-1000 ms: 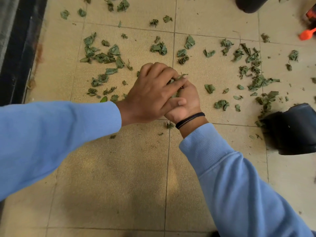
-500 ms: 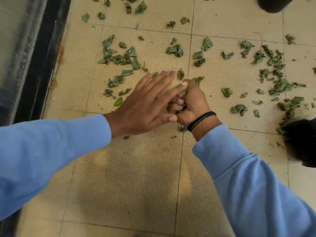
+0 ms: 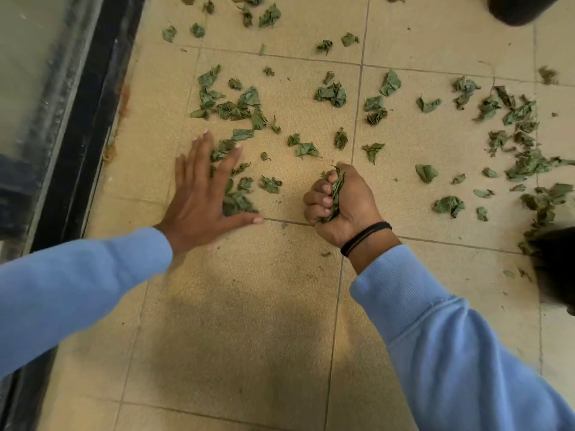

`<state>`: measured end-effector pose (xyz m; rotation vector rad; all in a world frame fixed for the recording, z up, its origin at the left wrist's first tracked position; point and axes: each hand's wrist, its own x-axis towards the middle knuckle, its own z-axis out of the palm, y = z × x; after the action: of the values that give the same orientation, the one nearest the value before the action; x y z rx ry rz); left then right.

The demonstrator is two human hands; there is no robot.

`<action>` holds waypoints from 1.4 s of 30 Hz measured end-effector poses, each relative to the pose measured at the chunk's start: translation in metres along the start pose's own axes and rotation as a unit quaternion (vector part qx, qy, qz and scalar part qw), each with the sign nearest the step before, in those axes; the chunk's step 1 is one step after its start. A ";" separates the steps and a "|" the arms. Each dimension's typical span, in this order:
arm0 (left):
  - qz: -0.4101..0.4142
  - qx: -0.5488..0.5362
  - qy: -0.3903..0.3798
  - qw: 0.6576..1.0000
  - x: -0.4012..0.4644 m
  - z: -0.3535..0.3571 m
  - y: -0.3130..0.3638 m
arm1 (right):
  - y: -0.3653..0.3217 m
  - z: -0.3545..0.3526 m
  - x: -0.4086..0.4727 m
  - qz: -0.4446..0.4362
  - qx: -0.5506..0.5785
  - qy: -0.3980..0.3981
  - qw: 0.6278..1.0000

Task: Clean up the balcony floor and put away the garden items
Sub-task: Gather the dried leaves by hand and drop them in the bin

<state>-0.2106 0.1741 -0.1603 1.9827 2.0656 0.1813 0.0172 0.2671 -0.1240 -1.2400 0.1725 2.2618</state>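
- Dried green leaves (image 3: 331, 94) lie scattered over the tan floor tiles (image 3: 249, 306), spread across the upper half of the view from near the left frame to the right edge.
- A denser drift of leaves (image 3: 529, 163) lies at the right, running down toward a dark object (image 3: 557, 269) at the right edge; what that object is cannot be told.
- A smaller cluster of leaves (image 3: 230, 104) lies at upper left, just beyond the left hand's fingertips.
- Right hand (image 3: 340, 202): fingers curled tight into a fist around a bunch of leaves (image 3: 334, 194), which shows between fingers and palm and sticks out at the top of the fist. The fist is over a tile joint, at or just above the floor.
- A black band (image 3: 365, 237) circles the right wrist, above a light blue sleeve (image 3: 451, 353).
- Left hand (image 3: 202, 197): fingers straight and spread, palm down, low over the tile, holding nothing. Loose leaves (image 3: 238, 200) lie between its thumb and forefinger and under the fingertips.
- Left forearm is in a matching blue sleeve (image 3: 77, 290).
- The two hands are well apart.
- A black door track (image 3: 93, 119) with a glass pane (image 3: 31, 73) runs along the left side.
- A dark rounded object (image 3: 522, 7) sits at the top right corner, partly out of view.
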 end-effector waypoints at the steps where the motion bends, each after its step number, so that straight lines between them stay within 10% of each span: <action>1: 0.015 0.007 0.006 1.000 0.011 -0.001 0.000 | 0.002 0.002 0.000 0.002 0.002 0.000 1.000; 13: 0.120 -0.011 0.108 0.987 0.073 -0.004 -0.007 | 0.010 0.006 0.001 0.029 0.008 0.020 0.999; 22: 0.110 -0.311 0.149 0.932 0.060 -0.019 0.138 | 0.012 0.017 0.007 -0.033 0.029 0.004 0.999; 31: 0.186 -0.019 0.121 0.975 0.056 -0.006 0.132 | 0.001 -0.001 -0.008 -0.001 -0.032 -0.065 0.997; 42: 0.157 -0.200 0.083 0.964 0.039 -0.005 0.131 | 0.010 0.003 0.010 -0.034 -0.026 -0.006 0.999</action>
<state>-0.0875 0.2206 -0.1238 2.0673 1.6184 0.7861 0.0054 0.2640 -0.1313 -1.2409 0.0654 2.2276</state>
